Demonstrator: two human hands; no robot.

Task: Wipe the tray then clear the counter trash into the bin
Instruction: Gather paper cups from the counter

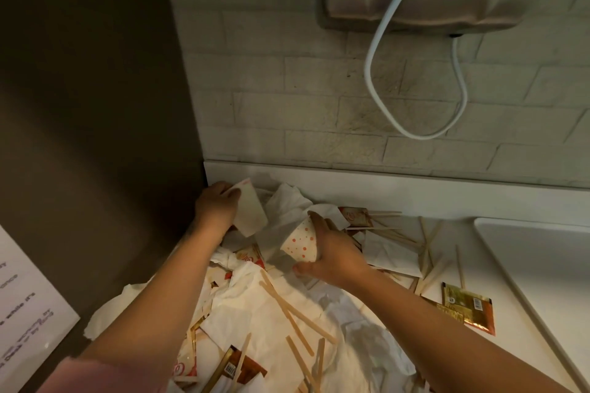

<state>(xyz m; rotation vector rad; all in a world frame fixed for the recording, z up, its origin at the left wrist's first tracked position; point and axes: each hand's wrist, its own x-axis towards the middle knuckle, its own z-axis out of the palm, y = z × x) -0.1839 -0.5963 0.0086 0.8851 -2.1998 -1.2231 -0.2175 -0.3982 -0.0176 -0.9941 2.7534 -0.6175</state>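
The right hand (pixel 335 257) holds a dotted cup (pixel 300 242) tipped over, its bottom pointing left. The left hand (pixel 217 207) holds a plain cup (pixel 250 210). Trash hides the table (pixel 510 265) under them.

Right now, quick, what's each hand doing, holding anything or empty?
Left hand: closed on a plain paper cup near the back corner.
Right hand: closed around a dotted paper cup above the napkin pile.
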